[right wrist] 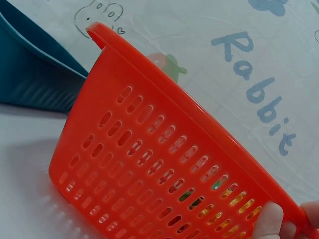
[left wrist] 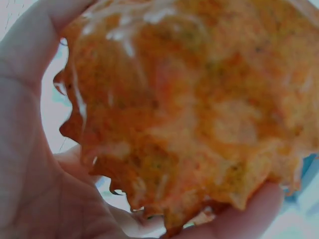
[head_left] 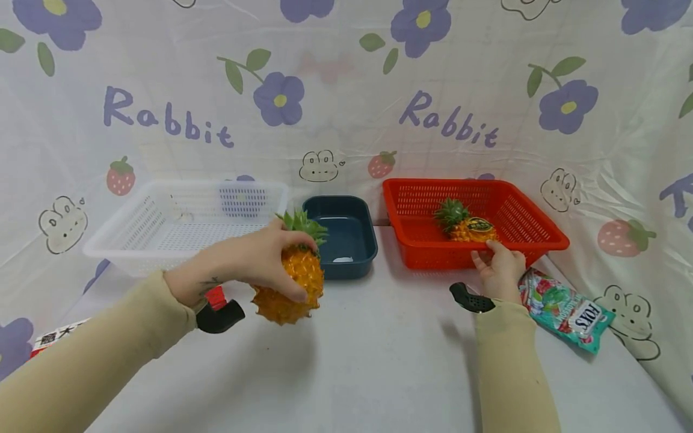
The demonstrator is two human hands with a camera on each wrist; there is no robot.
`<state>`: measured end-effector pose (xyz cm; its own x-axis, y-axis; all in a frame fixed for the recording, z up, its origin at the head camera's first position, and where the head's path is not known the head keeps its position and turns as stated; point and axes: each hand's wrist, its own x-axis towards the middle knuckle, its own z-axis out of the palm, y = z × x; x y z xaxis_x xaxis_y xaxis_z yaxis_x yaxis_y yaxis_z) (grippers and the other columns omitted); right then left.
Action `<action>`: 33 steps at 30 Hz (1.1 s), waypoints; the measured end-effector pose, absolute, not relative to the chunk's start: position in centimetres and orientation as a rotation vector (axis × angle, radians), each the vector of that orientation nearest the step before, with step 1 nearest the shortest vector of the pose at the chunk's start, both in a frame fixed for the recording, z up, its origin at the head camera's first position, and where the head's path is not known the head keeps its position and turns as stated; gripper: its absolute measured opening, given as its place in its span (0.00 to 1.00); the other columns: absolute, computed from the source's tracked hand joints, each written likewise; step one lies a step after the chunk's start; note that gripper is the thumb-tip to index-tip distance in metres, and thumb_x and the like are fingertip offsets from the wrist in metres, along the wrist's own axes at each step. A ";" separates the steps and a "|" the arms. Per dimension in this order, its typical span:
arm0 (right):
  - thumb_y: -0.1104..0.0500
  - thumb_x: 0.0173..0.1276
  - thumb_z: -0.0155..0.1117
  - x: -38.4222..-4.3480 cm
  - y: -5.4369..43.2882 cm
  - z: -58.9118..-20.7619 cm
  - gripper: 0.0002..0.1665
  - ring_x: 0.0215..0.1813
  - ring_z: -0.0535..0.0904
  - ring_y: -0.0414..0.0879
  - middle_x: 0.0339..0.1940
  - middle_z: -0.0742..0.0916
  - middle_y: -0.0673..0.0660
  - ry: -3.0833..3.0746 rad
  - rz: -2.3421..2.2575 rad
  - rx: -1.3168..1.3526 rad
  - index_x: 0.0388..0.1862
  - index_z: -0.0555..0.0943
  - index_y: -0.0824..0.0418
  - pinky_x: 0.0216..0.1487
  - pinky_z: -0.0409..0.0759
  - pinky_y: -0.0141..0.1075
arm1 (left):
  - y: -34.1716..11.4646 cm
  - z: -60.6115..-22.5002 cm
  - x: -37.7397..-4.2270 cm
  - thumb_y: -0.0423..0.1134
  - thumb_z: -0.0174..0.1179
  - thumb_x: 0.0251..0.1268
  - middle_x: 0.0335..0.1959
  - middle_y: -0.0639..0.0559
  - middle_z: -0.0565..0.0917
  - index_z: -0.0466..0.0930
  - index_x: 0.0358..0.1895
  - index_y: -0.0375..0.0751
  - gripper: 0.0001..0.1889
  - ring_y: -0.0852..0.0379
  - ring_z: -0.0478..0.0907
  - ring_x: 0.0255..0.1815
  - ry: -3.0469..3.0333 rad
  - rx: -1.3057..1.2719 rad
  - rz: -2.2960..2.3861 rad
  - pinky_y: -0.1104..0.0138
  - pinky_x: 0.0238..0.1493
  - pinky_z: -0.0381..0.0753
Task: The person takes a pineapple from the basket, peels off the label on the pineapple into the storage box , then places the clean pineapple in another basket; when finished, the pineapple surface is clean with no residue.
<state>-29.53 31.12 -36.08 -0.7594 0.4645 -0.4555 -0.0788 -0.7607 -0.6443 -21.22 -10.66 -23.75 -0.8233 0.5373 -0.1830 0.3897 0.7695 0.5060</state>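
Observation:
My left hand [head_left: 258,257] grips an orange, spiky pineapple [head_left: 303,273] with a green leafy crown, held up over the table in front of the blue bin. In the left wrist view the pineapple's orange skin [left wrist: 174,109] fills most of the picture, with thumb and fingers around it. My right hand [head_left: 502,270] pinches the front rim of the red basket [head_left: 433,255]. The right wrist view shows fingertips [right wrist: 269,219] at that rim. Inside the red basket lies another pineapple [head_left: 472,230], bearing a black and yellow label; its lower part is hidden by the front wall.
A white basket [head_left: 113,243] stands at the back left, and a dark blue bin [head_left: 346,270] sits between the two baskets. A green FOX'S candy bag [head_left: 565,310] lies right of my right wrist. At the left edge, my sleeve partly covers a red-and-white package [head_left: 51,340].

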 end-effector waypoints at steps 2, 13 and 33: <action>0.64 0.62 0.62 -29.6 31.2 -36.1 0.37 0.53 0.66 0.44 0.60 0.62 0.44 -0.886 2.539 -0.895 0.63 0.55 0.42 0.42 0.81 0.35 | -11.0 -22.6 -22.2 0.51 0.71 0.40 0.52 0.40 0.59 0.69 0.58 0.58 0.35 0.44 0.68 0.48 2.680 0.720 0.657 0.64 0.35 0.81; 0.64 0.62 0.62 -29.6 31.4 -36.4 0.37 0.53 0.67 0.44 0.61 0.62 0.44 -0.875 2.547 -0.894 0.63 0.55 0.42 0.42 0.81 0.36 | -14.4 -20.3 -30.0 0.49 0.71 0.40 0.57 0.37 0.58 0.68 0.62 0.53 0.39 0.41 0.69 0.49 3.000 0.717 0.283 0.50 0.48 0.76; 0.64 0.62 0.62 -29.5 31.3 -36.3 0.37 0.53 0.67 0.45 0.61 0.63 0.45 -0.884 2.539 -0.871 0.63 0.55 0.43 0.44 0.80 0.37 | -17.4 -26.0 -35.3 0.42 0.68 0.44 0.64 0.36 0.56 0.69 0.62 0.55 0.35 0.39 0.63 0.54 2.815 0.385 0.299 0.50 0.47 0.75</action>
